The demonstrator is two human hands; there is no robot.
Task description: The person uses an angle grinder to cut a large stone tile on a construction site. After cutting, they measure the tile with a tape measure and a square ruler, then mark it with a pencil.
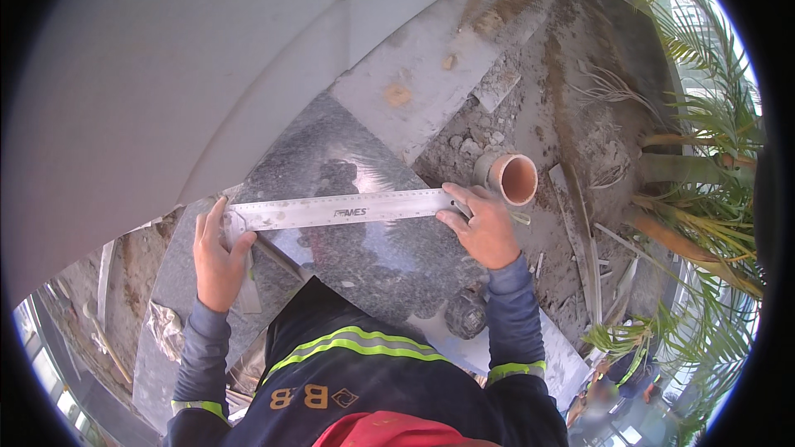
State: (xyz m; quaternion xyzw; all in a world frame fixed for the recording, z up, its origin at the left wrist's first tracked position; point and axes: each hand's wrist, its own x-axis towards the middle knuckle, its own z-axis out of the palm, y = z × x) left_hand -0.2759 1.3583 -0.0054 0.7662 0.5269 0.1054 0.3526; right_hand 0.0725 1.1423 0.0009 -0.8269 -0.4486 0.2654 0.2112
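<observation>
A long metal square (339, 209), its ruled blade running left to right, lies across a dark, polished stone slab (364, 261). My left hand (220, 258) grips its thick handle end, close to the foot of the pale wall. At the blade's other end, my right hand (484, 228) pinches the tip between thumb and fingers. A thin, pale stick-like piece shows beside that hand; I cannot tell whether it is held. Below the blade, a narrow dark bar (281, 257) rests on the slab by my left hand.
A smooth pale wall (182, 74) curves along the left. An orange pipe end (519, 180) stands up right of my right hand, amid rubble. Palm stems (696, 170) rise at the right. A dark rounded object (466, 314) sits by my right forearm. Another person (625, 368) is at lower right.
</observation>
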